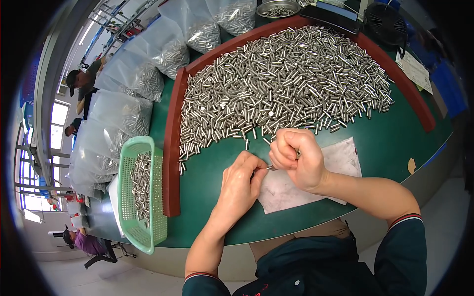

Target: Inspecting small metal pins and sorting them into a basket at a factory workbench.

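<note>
Hands [238, 180] [302, 160] close together, pinched metal piece [270, 168] mostly hidden, cloth [316, 189] partly covered

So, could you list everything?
Table: one, green, centre
Metal pins: countless, silver, mostly heaped on table
Frame: one, maroon, edging heap
Bags: at least six, translucent, outside frame
Basket: one, light green, left
Sheet: one, whitish, lower centre
Bowl: one, silver, top
Flat device: one, black, top right
Fan: one, black, top right
Papers: count unclear, white, right
Other people: three, dark or purple clothing, left
Sleeves: two, dark, bottom
Left hand: one, bare, lower centre
Right hand: one, bare, beside left hand
</note>
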`<action>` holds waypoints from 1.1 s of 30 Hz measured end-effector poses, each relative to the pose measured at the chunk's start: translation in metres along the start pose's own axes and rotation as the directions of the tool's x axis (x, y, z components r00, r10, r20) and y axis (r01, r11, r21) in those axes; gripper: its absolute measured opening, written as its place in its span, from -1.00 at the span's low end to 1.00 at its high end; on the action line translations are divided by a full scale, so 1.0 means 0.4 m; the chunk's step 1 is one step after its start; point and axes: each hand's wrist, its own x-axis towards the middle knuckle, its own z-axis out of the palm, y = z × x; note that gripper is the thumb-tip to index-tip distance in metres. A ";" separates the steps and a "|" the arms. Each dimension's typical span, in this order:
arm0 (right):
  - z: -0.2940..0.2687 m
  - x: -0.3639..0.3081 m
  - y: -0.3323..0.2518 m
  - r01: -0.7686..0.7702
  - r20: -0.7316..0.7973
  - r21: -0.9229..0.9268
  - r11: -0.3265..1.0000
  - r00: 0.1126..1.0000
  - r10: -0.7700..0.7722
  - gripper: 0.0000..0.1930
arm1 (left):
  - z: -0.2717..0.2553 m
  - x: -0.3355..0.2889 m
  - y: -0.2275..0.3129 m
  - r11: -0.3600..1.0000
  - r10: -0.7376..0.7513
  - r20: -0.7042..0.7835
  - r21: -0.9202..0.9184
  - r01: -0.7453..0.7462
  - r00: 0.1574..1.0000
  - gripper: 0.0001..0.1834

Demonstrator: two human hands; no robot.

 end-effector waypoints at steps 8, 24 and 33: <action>0.001 0.000 0.002 0.011 0.013 -0.011 1.000 1.000 -0.011 -0.68 | 0.000 0.000 0.007 1.000 0.009 -0.002 0.016 -0.009 1.000 -0.91; 0.011 0.004 -0.003 0.026 0.008 -0.058 0.998 1.000 -0.025 -0.65 | -0.007 0.004 0.008 1.000 0.007 -0.069 0.003 -0.007 0.998 -0.93; -0.004 -0.002 -0.020 0.017 -0.016 0.045 0.999 1.000 -0.017 -0.67 | -0.061 0.018 -0.087 0.013 -0.319 0.360 -0.923 0.383 0.877 -0.79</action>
